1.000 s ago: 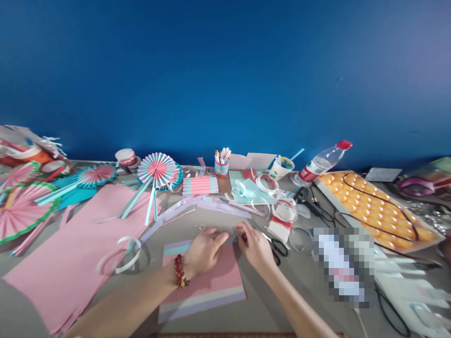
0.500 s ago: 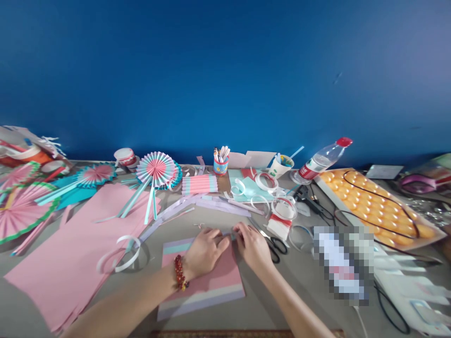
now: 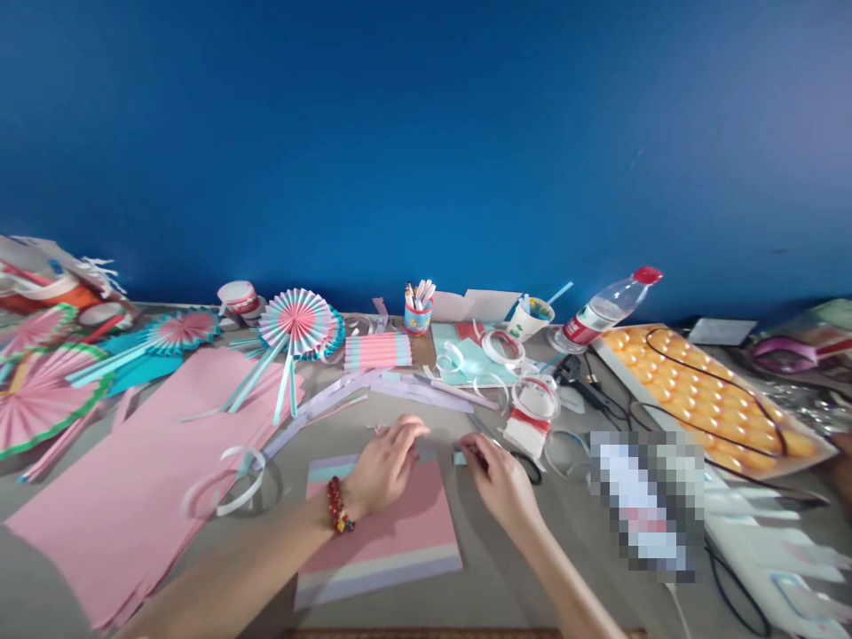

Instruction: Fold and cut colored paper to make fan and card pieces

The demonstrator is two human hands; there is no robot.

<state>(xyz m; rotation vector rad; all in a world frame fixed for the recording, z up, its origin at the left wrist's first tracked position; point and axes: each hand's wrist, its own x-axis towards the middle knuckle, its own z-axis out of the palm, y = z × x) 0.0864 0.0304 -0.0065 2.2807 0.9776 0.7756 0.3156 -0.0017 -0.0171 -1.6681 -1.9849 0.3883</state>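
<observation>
A pink sheet of paper (image 3: 406,515) with pale blue, white and lilac stripes along its near and far edges lies flat in front of me. My left hand (image 3: 388,466), a red beaded bracelet at its wrist, is over the sheet's far part, fingers loosely bent and nothing visible in them. To the right of the sheet my right hand (image 3: 496,475) is closed, its thumb and fingertips pinching a small light-blue scrap of paper (image 3: 459,458). Scissors (image 3: 531,468) with black handles lie just behind the right hand, partly covered by it.
Large pink sheets (image 3: 126,470) and a paper strip coil (image 3: 243,488) lie left. Folded paper fans (image 3: 296,324), a pen cup (image 3: 418,315), tape rolls (image 3: 536,397) and a tilted bottle (image 3: 605,311) stand or lie behind. An orange bubbled panel (image 3: 706,390) with cables is right.
My hands have moved apart. The right hand has shifted right, off the sheet's far edge, with the small light-blue scrap at its fingertips. The left hand's fingers have lifted slightly.
</observation>
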